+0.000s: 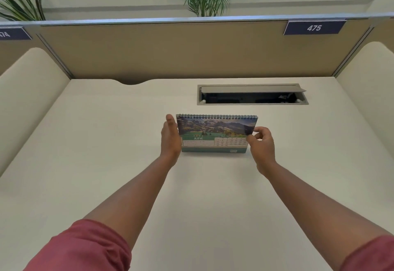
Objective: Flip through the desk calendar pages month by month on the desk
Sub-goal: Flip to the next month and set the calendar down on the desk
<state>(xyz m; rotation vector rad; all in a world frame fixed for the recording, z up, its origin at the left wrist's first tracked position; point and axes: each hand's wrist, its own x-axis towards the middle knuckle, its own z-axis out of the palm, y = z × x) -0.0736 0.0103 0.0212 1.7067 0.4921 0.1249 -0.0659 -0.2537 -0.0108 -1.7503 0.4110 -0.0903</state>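
Observation:
A spiral-bound desk calendar (215, 131) stands upright on the cream desk (106, 142), showing a mountain photo above a green band that reads JUNE. My left hand (170, 137) lies flat against the calendar's left edge, fingers straight and together. At the calendar's right side my right hand (261, 142) pinches the lower right corner of the front page between thumb and fingers. That page is lifted off the one beneath, its corner raised. Both forearms reach in from the bottom, with red sleeves pushed up.
Behind the calendar a cable hatch (252, 94) in the desk is open with its grey lid raised. A tan partition (191, 51) with a sign reading 475 closes the back, cream side panels flank the desk, and palm plants stand beyond.

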